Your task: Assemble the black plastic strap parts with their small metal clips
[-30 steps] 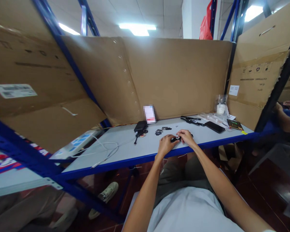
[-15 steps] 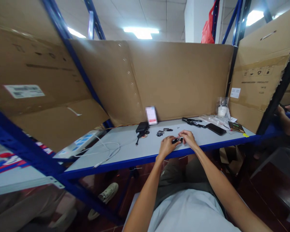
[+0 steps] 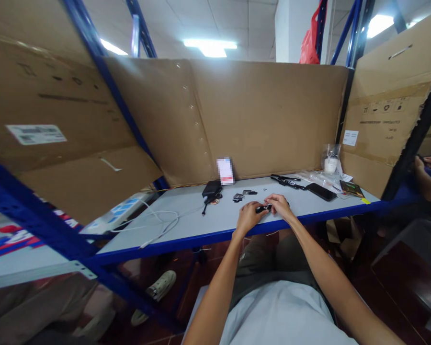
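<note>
Barely shifted since the earlier frame, left hand and right hand pinch the small black part between their fingertips, over the grey shelf.

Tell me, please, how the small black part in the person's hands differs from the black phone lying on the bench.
The small black part is far smaller than the black phone. The part is pinched between the left hand and right hand; the phone lies flat, untouched, farther right on the bench. Both are black.
</note>
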Tool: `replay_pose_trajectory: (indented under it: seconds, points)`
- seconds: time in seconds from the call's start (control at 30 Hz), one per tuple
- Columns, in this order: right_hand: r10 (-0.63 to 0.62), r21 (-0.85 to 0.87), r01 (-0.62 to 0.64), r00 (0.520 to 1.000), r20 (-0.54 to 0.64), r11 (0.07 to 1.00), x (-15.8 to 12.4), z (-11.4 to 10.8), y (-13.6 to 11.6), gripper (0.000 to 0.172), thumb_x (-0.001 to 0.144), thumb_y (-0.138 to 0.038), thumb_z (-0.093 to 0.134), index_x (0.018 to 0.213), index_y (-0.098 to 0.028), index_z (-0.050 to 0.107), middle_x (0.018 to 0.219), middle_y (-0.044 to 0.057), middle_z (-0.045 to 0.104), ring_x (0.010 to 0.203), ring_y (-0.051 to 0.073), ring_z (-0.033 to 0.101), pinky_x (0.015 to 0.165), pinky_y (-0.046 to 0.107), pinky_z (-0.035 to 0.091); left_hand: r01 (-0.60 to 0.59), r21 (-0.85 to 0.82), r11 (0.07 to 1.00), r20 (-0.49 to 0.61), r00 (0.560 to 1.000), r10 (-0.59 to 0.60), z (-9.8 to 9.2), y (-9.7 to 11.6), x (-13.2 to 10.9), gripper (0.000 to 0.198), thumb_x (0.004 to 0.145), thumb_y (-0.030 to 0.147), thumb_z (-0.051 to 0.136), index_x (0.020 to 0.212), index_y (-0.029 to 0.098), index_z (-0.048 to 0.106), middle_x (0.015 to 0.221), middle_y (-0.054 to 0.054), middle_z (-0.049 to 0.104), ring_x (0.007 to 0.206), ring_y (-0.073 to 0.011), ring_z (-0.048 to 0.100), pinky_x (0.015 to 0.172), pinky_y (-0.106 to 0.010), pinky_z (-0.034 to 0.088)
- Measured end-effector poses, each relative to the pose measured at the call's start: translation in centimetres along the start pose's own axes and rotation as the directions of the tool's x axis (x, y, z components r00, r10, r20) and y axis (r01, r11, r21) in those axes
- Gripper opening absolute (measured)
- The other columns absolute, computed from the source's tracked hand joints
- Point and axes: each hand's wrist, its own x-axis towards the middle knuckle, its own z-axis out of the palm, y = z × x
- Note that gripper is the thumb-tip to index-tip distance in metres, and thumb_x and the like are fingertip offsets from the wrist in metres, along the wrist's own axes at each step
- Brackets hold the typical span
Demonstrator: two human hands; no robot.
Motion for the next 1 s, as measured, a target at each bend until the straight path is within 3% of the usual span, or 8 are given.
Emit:
replay_pose_trajectory:
  seconds: [0.23,0.43,0.7,1.0]
  points:
    - [0.002,-0.003,-0.002,0.999,-0.053,1.000,0.19,-0.23,0.34,0.021,0.075,-0.030,0.055,0.086,-0.017,0.068,0.058,-0.003,0.066,0.034,0.008,0.046,0.034,0.018,0.036,0.012,-0.003,1.000,0.006,1.000,-0.012,0.00,-0.09,0.04,0.029,0.093,0.046,0.065,0.112,0.027,0.076,0.126,-0.005,0.071,0.120,-0.0254,0.061,0.103,-0.033,0.041]
    - [0.007,0.017,-0.008,0.999,0.043,1.000,-0.07,0.04,-0.20,0.024,0.073,-0.031,0.057,0.087,-0.016,0.069,0.071,0.003,0.075,0.035,0.008,0.048,0.036,0.019,0.037,0.000,0.001,1.000,0.002,1.000,0.000,0.03,-0.18,0.00,0.027,0.092,0.045,0.066,0.111,0.028,0.076,0.126,-0.005,0.071,0.119,-0.0250,0.062,0.102,-0.033,0.041]
    - [0.003,-0.012,-0.003,1.000,-0.005,1.000,0.18,-0.06,0.38,0.018,0.076,-0.028,0.056,0.084,-0.018,0.068,0.075,0.002,0.075,0.034,0.008,0.048,0.035,0.019,0.038,0.008,-0.002,1.000,0.002,1.000,-0.008,0.01,-0.08,0.10,0.028,0.092,0.045,0.066,0.112,0.028,0.076,0.125,-0.005,0.071,0.118,-0.0245,0.062,0.102,-0.032,0.041]
    - [0.003,-0.024,-0.002,0.998,0.062,1.000,-0.02,0.15,-0.07,0.021,0.079,-0.027,0.055,0.089,-0.018,0.070,0.083,0.002,0.077,0.035,0.006,0.048,0.036,0.019,0.039,0.033,-0.002,0.999,0.006,0.999,-0.033,0.01,-0.04,0.02,0.032,0.093,0.048,0.064,0.113,0.026,0.075,0.129,-0.006,0.070,0.123,-0.0252,0.059,0.104,-0.033,0.040]
